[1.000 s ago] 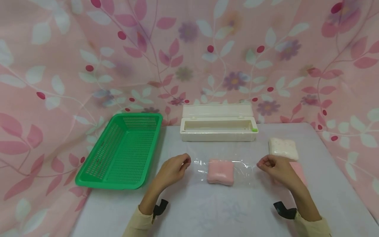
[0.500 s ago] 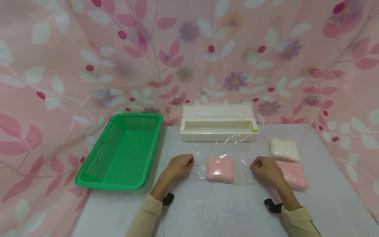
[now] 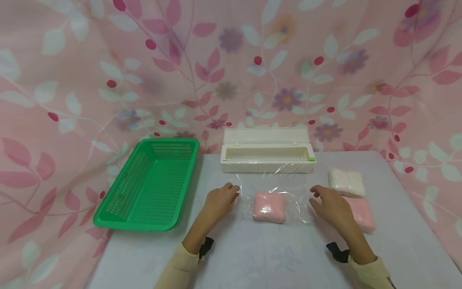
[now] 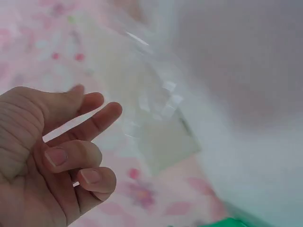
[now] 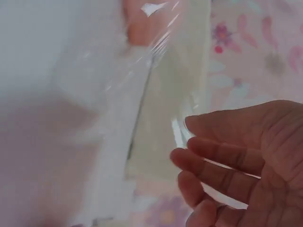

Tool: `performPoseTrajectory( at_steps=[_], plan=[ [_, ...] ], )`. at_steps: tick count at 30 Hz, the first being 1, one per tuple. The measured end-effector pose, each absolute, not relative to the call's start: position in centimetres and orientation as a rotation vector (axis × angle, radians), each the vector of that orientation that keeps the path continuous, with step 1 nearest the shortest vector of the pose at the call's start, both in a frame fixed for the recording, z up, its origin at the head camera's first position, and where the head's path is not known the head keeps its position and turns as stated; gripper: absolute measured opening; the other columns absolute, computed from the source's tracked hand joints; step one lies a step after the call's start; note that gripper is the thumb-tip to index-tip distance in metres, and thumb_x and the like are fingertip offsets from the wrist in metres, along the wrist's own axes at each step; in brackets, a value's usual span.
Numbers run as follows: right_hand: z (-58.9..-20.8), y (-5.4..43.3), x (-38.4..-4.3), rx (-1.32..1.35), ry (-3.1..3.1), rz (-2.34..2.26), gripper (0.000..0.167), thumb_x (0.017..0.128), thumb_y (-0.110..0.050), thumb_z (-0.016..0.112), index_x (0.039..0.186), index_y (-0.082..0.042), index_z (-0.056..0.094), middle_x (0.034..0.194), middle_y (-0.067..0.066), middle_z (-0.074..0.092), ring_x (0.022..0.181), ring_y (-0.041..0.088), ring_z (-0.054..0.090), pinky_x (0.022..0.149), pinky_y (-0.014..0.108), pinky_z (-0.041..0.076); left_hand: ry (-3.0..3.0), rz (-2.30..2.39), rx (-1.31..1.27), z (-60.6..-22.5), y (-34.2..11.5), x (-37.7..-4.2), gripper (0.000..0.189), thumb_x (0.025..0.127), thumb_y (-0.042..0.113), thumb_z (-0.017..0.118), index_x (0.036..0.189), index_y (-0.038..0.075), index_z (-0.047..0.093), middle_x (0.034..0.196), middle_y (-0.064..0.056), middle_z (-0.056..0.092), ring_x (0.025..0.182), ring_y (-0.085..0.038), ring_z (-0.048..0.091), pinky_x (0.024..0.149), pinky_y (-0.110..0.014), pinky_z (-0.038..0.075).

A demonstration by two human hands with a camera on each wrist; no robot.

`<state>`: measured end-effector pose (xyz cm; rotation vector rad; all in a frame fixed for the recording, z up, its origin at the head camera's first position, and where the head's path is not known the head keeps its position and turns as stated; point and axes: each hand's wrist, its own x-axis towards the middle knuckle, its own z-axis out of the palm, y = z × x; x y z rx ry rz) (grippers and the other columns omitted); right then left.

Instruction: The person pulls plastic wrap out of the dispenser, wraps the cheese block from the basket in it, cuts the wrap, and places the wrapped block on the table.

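A pink, pillow-shaped block [image 3: 269, 207] lies mid-table under a sheet of clear plastic wrap [image 3: 296, 205], which spreads out wrinkled on both sides of it. At the wrap's left edge is my left hand [image 3: 221, 202], its fingers loosely bent and the thumb apart, holding nothing. My right hand [image 3: 333, 206] is at the opposite edge, thumb and fingers parted. In the right wrist view the wrap [image 5: 161, 42] shows shiny creases beyond the fingertips. Close to my right hand lie a second pink block [image 3: 362, 214], partly hidden by it, and a white block [image 3: 346, 182].
Behind the block stands a white wrap dispenser [image 3: 268, 166], its lid [image 3: 265, 135] raised and a green cutter slide [image 3: 311, 159] at its right end. A green perforated basket [image 3: 153, 228] stands at left. A floral cloth [image 3: 231, 80] hangs behind the table.
The wrap came down over the pink block as both hands moved inward and lowered it. Since then the fingers of both hands have loosened and the right hand has drawn slightly outward.
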<state>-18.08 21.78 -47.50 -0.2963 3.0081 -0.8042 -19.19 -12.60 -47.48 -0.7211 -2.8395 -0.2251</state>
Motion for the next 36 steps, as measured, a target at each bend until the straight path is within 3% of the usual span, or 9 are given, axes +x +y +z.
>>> performPoseTrajectory(
  at_steps=[6, 10, 13, 20, 23, 26, 30, 36],
  plan=[
    [-46.7, 18.0, -15.7, -0.461, 3.076, -0.802, 0.045, 0.083, -0.025, 0.080, 0.122, -0.009, 0.063, 0.101, 0.007, 0.070, 0.094, 0.033, 0.061, 0.065, 0.046, 0.050, -2.767, -0.295, -0.847, -46.8, -9.5, -16.3, 0.024, 0.088, 0.022, 0.075, 0.109, 0.014, 0.067, 0.087, -0.001, 0.066, 0.063, -0.017, 0.062, 0.050, -0.027, 0.044],
    [-48.1, 15.8, -15.2, -0.476, 3.025, -0.783, 0.062, 0.078, -0.030, 0.083, 0.131, -0.011, 0.056, 0.103, 0.003, 0.072, 0.093, 0.030, 0.061, 0.063, 0.044, 0.050, -2.833, -0.277, -0.859, -48.1, -7.9, -15.9, 0.017, 0.086, 0.020, 0.074, 0.097, 0.016, 0.061, 0.077, 0.000, 0.062, 0.059, -0.017, 0.059, 0.045, -0.027, 0.036],
    [-49.2, 14.9, -15.4, -0.448, 2.999, -0.747, 0.070, 0.077, -0.032, 0.085, 0.135, -0.010, 0.052, 0.096, 0.005, 0.070, 0.090, 0.028, 0.060, 0.062, 0.042, 0.049, -2.882, -0.289, -0.830, -48.9, -7.4, -15.8, 0.023, 0.083, 0.022, 0.077, 0.091, 0.016, 0.056, 0.073, -0.001, 0.060, 0.062, -0.018, 0.060, 0.046, -0.028, 0.035],
    [-50.8, 14.3, -15.5, -0.458, 3.011, -0.664, 0.083, 0.071, -0.035, 0.088, 0.138, -0.004, 0.050, 0.089, 0.011, 0.068, 0.086, 0.031, 0.059, 0.060, 0.042, 0.048, -3.003, -0.396, -0.761, -49.9, -7.3, -15.9, 0.043, 0.078, 0.020, 0.083, 0.115, 0.021, 0.059, 0.086, -0.004, 0.062, 0.076, -0.019, 0.061, 0.055, -0.030, 0.043],
    [-51.4, 14.3, -15.3, -0.545, 3.088, -0.650, 0.084, 0.067, -0.029, 0.091, 0.136, -0.002, 0.052, 0.085, 0.012, 0.069, 0.082, 0.031, 0.059, 0.057, 0.039, 0.047, -2.990, -0.401, -0.746, -50.5, -7.2, -15.9, 0.042, 0.081, 0.017, 0.080, 0.116, 0.022, 0.057, 0.084, -0.004, 0.060, 0.069, -0.019, 0.058, 0.053, -0.029, 0.041],
    [-51.6, 14.3, -15.3, -0.637, 3.184, -0.650, 0.076, 0.068, -0.023, 0.090, 0.132, -0.001, 0.055, 0.076, 0.012, 0.064, 0.074, 0.030, 0.058, 0.053, 0.037, 0.045, -2.918, -0.363, -0.739, -50.9, -7.0, -16.0, 0.029, 0.088, 0.014, 0.072, 0.109, 0.021, 0.055, 0.076, -0.005, 0.058, 0.062, -0.020, 0.057, 0.048, -0.029, 0.037],
    [-50.9, 14.8, -15.6, -0.651, 3.208, -0.704, 0.067, 0.077, -0.024, 0.085, 0.130, 0.001, 0.052, 0.076, 0.012, 0.061, 0.072, 0.030, 0.058, 0.054, 0.040, 0.046, -2.866, -0.326, -0.736, -50.9, -7.0, -16.3, 0.016, 0.094, 0.012, 0.061, 0.103, 0.019, 0.049, 0.066, -0.005, 0.056, 0.056, -0.022, 0.058, 0.043, -0.030, 0.034],
    [-49.3, 15.2, -17.9, -0.548, 3.117, -0.804, 0.053, 0.093, -0.029, 0.070, 0.130, 0.001, 0.048, 0.080, 0.011, 0.063, 0.073, 0.029, 0.061, 0.059, 0.042, 0.048, -2.948, -0.346, -0.672, -49.5, -7.0, -18.3, 0.011, 0.100, 0.016, 0.053, 0.112, 0.016, 0.051, 0.062, -0.002, 0.055, 0.050, -0.016, 0.050, 0.042, -0.030, 0.034]
  ],
)
